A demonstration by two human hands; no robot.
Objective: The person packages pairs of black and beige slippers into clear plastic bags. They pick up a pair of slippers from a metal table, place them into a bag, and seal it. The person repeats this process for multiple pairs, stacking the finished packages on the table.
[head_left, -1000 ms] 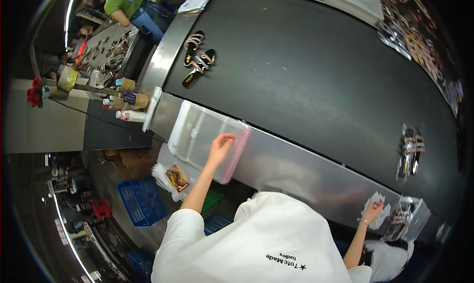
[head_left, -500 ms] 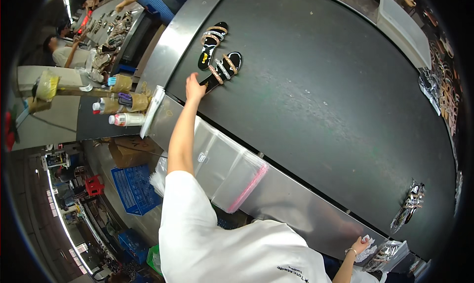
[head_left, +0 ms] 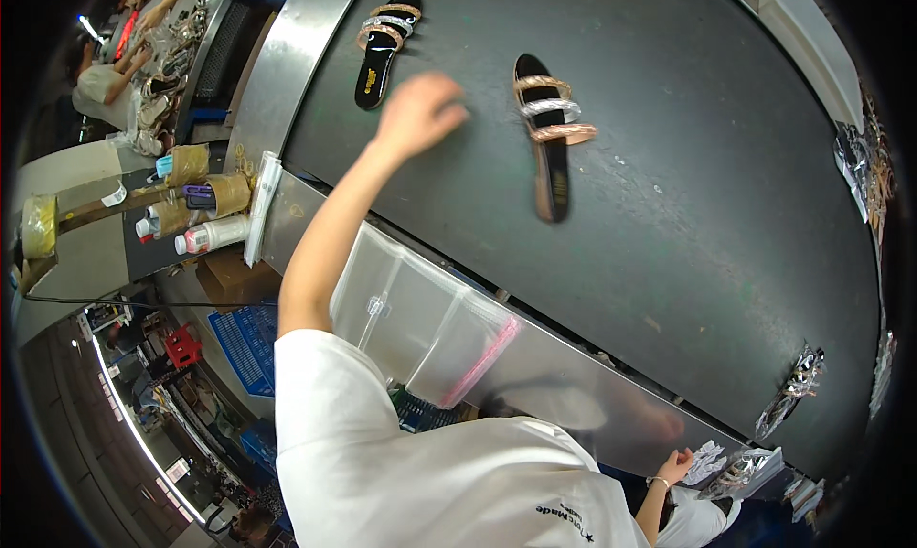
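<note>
Two black slide sandals with gold, silver and rose-coloured straps are on the dark worktop (head_left: 659, 233). One sandal (head_left: 376, 68) lies at the far left; the other sandal (head_left: 556, 171) is nearer the middle, its sole end slightly blurred. Between them my left hand (head_left: 417, 116) is raised, smeared by motion, thumb apart from the fingers and nothing in it. At lower right, my right hand (head_left: 676, 467), with a bracelet at the wrist, has its fingers loosely apart beside crumpled white paper (head_left: 705, 462). Whether they touch the paper is hard to make out.
Clear plastic bags (head_left: 420, 314) lie along the metal near edge. A wrapped shoe bundle (head_left: 791, 393) is at right, and a white tray (head_left: 812, 51) stands at the far right. Bottles (head_left: 212, 234) and taped holders are at left. Other people work at the upper left.
My left hand has let go of the second sandal and lifted. That sandal has moved right and turned, farther from the other one. My right hand has shifted slightly left, and the whole view has moved.
</note>
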